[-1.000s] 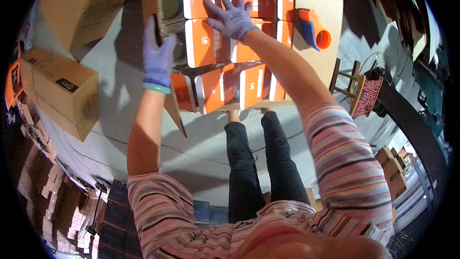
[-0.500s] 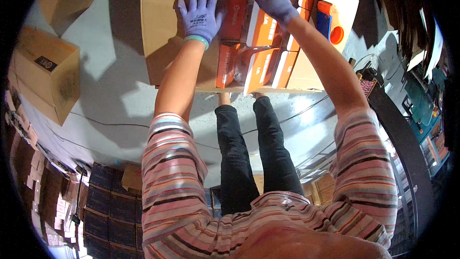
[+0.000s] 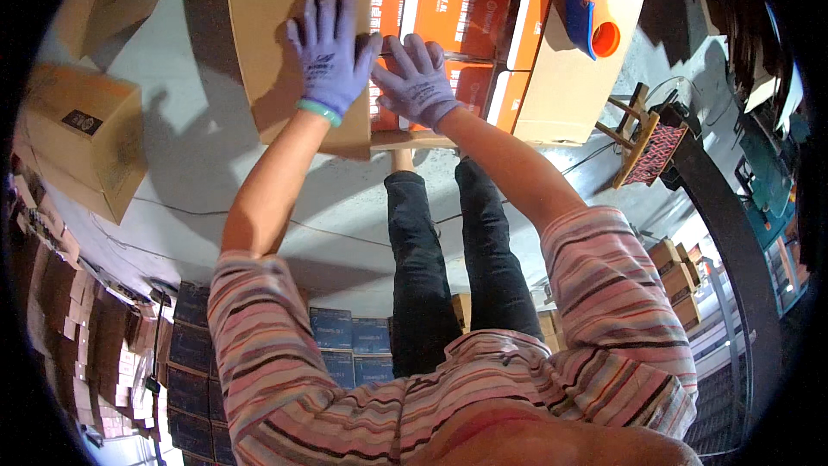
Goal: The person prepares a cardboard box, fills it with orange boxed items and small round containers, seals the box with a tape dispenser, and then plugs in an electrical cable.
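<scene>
A large cardboard carton [image 3: 552, 140] stands in front of me, packed with orange printed boxes [image 3: 457, 13]. My left hand [image 3: 329, 65], in a purple knit glove with a green cuff, lies spread on the carton's left flap [image 3: 259, 43]. The flap partly covers the boxes on that side. My right hand [image 3: 420, 82], gloved the same way, rests with fingers apart on the near orange boxes, close to the flap's edge and to my left thumb. On the right flap [image 3: 561, 78] lies a blue and orange tape dispenser [image 3: 586, 22].
A closed brown carton [image 3: 82, 134] stands on the floor at the left. Beside the right flap is a small stool with a woven red seat [image 3: 655, 154]. Stacked dark blue boxes [image 3: 332, 336] fill the area behind my legs. A thin cable [image 3: 345, 237] runs across the floor.
My right hand has come back from the far boxes to the near ones, beside my left hand. The plastic film and raised orange panel at the near boxes no longer show; the left flap sits lower.
</scene>
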Demonstrator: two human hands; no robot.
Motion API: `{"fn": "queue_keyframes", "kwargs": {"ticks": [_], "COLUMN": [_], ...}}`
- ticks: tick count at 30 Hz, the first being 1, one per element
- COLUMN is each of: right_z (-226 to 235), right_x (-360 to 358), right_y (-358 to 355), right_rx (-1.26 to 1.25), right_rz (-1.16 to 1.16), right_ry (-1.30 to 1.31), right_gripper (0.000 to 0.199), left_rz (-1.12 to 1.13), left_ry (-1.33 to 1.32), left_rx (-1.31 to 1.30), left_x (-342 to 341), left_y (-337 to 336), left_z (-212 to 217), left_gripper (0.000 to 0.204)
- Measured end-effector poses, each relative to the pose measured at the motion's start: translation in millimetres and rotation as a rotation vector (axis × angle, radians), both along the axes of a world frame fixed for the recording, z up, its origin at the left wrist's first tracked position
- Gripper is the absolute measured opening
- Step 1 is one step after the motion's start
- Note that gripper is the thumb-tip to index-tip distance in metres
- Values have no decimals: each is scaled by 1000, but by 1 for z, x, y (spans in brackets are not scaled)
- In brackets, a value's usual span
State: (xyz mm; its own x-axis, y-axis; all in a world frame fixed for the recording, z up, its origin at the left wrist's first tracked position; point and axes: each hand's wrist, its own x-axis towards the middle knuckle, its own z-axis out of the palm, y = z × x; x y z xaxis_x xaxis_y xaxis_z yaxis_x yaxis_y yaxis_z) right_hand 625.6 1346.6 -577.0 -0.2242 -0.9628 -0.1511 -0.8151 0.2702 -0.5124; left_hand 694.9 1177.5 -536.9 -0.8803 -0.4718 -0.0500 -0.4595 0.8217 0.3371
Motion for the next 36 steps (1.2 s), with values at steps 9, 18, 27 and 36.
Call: {"fn": "queue_keyframes", "kwargs": {"ticks": [9, 18, 27, 36], "right_z": [75, -8, -23, -7], "right_x": [-80, -121, -131, -117], "right_y": [7, -78, -69, -91], "right_rx": [-323, 104, 128, 296], "right_rz": [-208, -202, -207, -175], "right_ry": [-198, 242, 292, 277], "right_gripper": [46, 70, 76, 72], "left_rz": [45, -64, 872, 730], "left_ry": [-298, -113, 53, -693], "left_rx": [-296, -128, 740, 907], "left_x": [-10, 4, 237, 306], "left_y": [12, 0, -12, -11], "left_z": [-49, -48, -70, -88], "left_gripper": [60, 54, 76, 80]}}
